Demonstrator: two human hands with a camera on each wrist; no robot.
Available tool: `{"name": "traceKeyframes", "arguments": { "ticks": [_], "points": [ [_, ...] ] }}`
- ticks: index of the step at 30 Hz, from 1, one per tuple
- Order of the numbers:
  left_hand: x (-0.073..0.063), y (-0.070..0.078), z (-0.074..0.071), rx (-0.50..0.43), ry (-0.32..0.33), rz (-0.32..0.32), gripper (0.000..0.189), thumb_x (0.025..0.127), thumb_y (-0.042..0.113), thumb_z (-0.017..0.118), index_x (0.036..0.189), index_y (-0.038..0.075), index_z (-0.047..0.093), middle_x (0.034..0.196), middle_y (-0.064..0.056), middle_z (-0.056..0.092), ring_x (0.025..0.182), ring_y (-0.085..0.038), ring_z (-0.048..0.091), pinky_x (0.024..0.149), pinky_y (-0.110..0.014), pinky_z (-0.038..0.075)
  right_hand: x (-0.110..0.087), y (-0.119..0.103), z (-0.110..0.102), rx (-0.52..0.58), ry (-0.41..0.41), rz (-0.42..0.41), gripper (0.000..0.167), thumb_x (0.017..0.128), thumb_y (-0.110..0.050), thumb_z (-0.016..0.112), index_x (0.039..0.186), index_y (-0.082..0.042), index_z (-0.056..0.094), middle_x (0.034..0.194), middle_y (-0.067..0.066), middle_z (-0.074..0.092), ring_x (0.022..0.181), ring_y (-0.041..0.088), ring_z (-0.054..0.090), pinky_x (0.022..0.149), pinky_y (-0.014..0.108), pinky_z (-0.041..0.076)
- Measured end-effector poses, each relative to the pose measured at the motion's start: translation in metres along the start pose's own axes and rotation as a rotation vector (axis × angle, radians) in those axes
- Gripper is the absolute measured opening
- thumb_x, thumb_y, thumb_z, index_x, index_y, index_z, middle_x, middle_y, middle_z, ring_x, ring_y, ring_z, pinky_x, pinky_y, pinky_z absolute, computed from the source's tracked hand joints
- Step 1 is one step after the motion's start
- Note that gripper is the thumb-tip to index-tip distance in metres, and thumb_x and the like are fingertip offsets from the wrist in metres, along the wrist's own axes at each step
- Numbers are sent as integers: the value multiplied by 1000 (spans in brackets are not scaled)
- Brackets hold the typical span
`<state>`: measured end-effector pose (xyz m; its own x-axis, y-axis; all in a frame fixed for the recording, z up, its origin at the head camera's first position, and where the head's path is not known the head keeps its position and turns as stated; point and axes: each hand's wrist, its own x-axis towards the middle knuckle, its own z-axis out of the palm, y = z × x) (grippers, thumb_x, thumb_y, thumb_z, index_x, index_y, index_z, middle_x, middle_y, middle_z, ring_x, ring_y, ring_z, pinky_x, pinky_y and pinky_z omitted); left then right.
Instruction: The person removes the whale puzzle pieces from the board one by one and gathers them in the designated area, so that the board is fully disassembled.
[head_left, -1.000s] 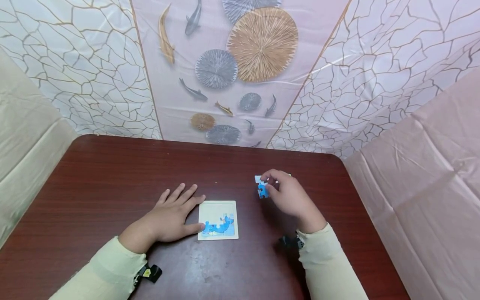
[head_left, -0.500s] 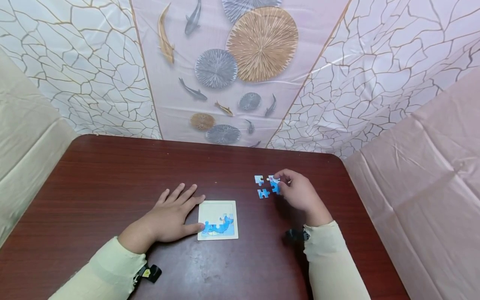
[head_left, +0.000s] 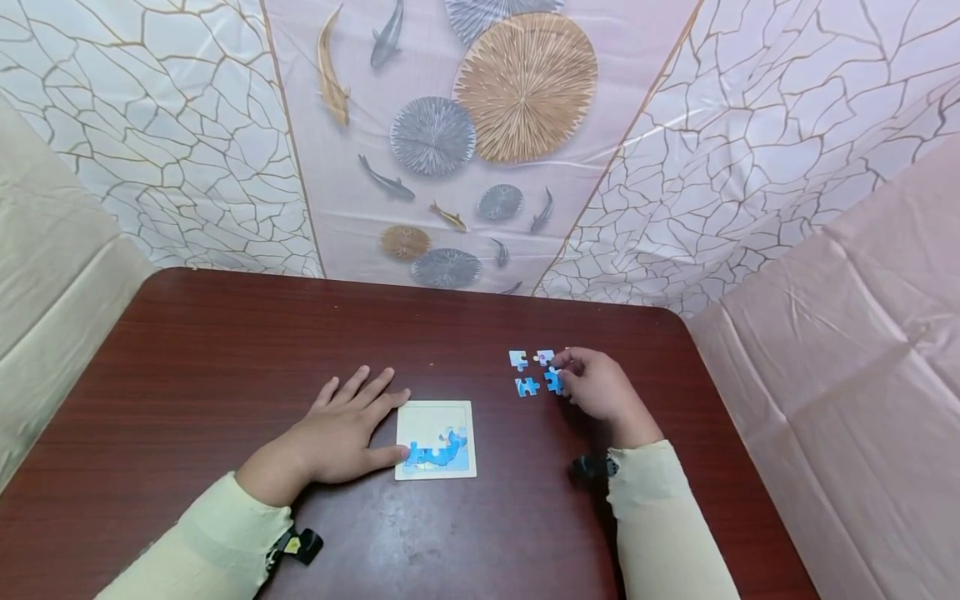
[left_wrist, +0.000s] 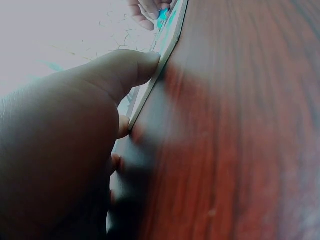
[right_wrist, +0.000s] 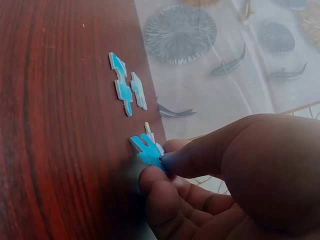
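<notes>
My left hand [head_left: 337, 437] lies flat on the table with fingers spread, its thumb on the left edge of a pale square puzzle tray [head_left: 420, 418]. Joined blue pieces showing a whale-like tail fill the tray's lower part. Further right, my right hand [head_left: 603, 392] pinches a blue jigsaw piece [right_wrist: 148, 150] between thumb and fingers, close over the table. Beside it lie a pale piece [head_left: 518, 359], a blue piece [head_left: 527, 387] and a pale-and-blue piece [head_left: 543, 357]. In the left wrist view, the left thumb [left_wrist: 142, 67] presses the tray's rim.
The dark red wooden table [head_left: 247, 350] has rounded far corners. Patterned cloth [head_left: 442, 208] hangs behind it, and plain cloth walls stand at both sides. A sliver of another piece shows behind the right hand.
My right hand has moved rightward, uncovering the separate pieces on the left. The pinched blue piece has shifted nearer to me, apart from the pale-and-blue one. My left hand and the tray stay put.
</notes>
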<state>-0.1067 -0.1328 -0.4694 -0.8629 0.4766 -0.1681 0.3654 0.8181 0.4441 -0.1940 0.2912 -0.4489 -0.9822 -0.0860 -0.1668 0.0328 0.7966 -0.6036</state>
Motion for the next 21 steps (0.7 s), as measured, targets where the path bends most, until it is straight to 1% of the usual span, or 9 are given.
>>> {"name": "traceKeyframes", "arguments": {
  "ticks": [5,10,15,21],
  "points": [
    [1,-2,2,3,2,2,86,106,76,60,177,31,40,191,-6,18,176,-46,11,135,-79,9,1,2,2,-1,6,9,19,113,-13,64,127,-7,75,86,10,74,74,22,70,70,35,62],
    [1,-3,3,8,5,4,86,105,77,60,177,32,40,191,-6,18,176,-46,11,135,-79,9,1,1,2,-28,5,12,17,111,-13,67,123,-5,76,85,9,75,72,20,69,68,33,61],
    [1,-2,2,8,6,6,86,106,76,60,176,32,40,191,-6,18,176,-46,11,135,-79,9,2,0,3,-65,7,20,15,111,-14,69,120,-5,77,88,9,76,71,18,69,66,32,59],
    [0,-1,2,4,7,6,85,106,75,61,176,31,41,190,-7,19,176,-46,11,135,-79,9,2,-3,4,-79,4,39,15,111,-14,69,120,-6,77,91,9,76,72,18,68,67,32,58]
  ]
}}
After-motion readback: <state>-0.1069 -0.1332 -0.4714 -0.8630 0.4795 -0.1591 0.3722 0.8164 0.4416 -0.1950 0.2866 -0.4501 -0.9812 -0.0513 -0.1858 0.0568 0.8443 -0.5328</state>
